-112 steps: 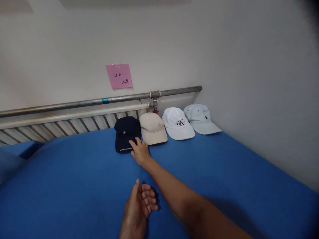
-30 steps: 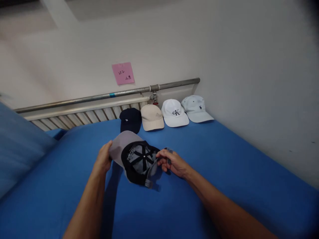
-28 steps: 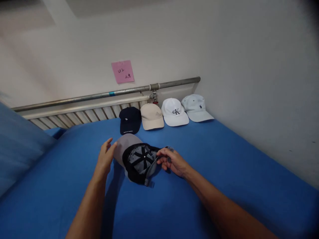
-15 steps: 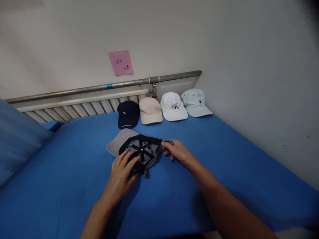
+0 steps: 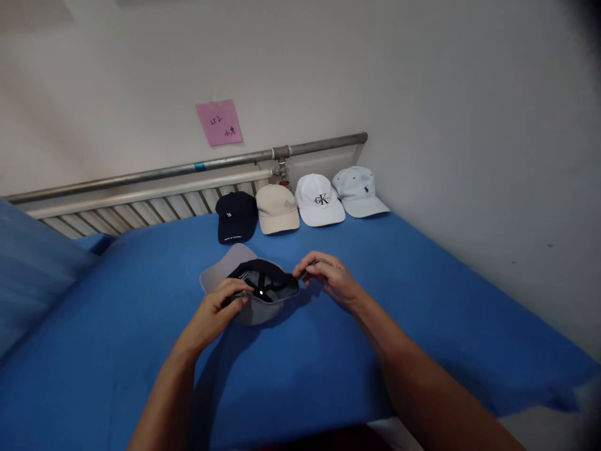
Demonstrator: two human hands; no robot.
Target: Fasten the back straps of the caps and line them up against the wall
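Observation:
A grey baseball cap (image 5: 258, 311) lies upside down on the blue surface, its dark inside band and crown lining facing up and its brim pointing to the upper left. My left hand (image 5: 215, 313) grips the cap's near edge, fingers inside the opening and thumb on the outside. At the cap's back right end, my right hand (image 5: 328, 275) pinches what looks like the strap. The fingers partly cover that end, so the fastening is hard to make out.
Behind the grey cap stand a navy cap (image 5: 236, 217), a beige cap (image 5: 278, 209), a white cap (image 5: 320, 200) and a pale blue cap (image 5: 360, 191) in a row. A radiator (image 5: 154, 207) and metal pipe (image 5: 159, 173) run along the wall. A pink note (image 5: 218, 123) hangs above.
The grey cap's near side has tilted up, showing its outer crown. My left hand has moved from lying over the inside to gripping the near edge. My right hand stays at the strap end.

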